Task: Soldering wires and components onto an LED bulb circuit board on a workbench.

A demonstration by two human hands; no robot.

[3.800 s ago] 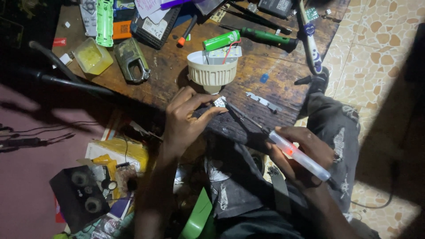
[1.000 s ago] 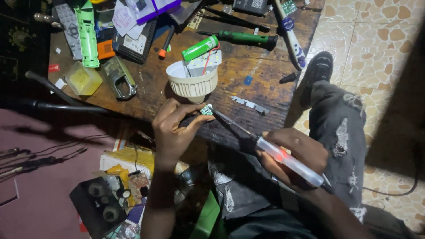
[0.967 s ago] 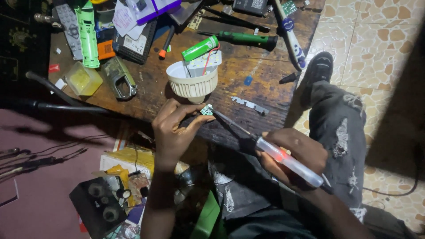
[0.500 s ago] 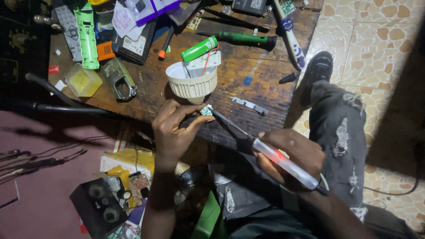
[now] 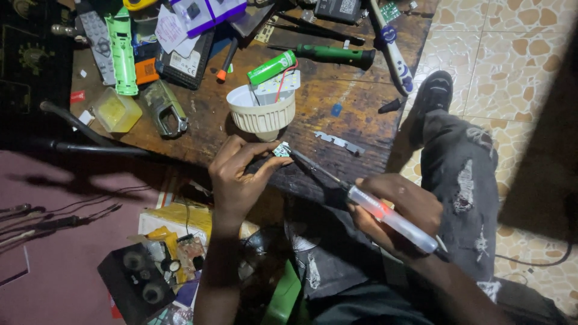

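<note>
My left hand point(image 5: 239, 174) pinches a small green circuit board point(image 5: 281, 149) at the near edge of the wooden table point(image 5: 361, 126). My right hand point(image 5: 394, 210) grips a screwdriver with a clear handle point(image 5: 391, 218); its thin metal shaft runs up-left and the tip touches the small board. Just beyond the board stands a white bulb housing point(image 5: 262, 111) with a white LED plate and a red wire resting in it. A green cylindrical battery point(image 5: 272, 67) lies against its far rim.
On the table lie a green-handled screwdriver point(image 5: 334, 55), a small metal strip point(image 5: 339, 142), a yellow plastic box point(image 5: 116, 110), a metal clamp point(image 5: 164, 108), a green plastic casing point(image 5: 122, 54) and a pen point(image 5: 392, 45). My jeans-clad leg point(image 5: 460, 180) stretches over tiled floor at right; a black speaker box point(image 5: 141, 286) sits below.
The screwdriver came from beside my lap up to the small board, its tip now on it. My left hand keeps its hold on the board; the view has shifted slightly.
</note>
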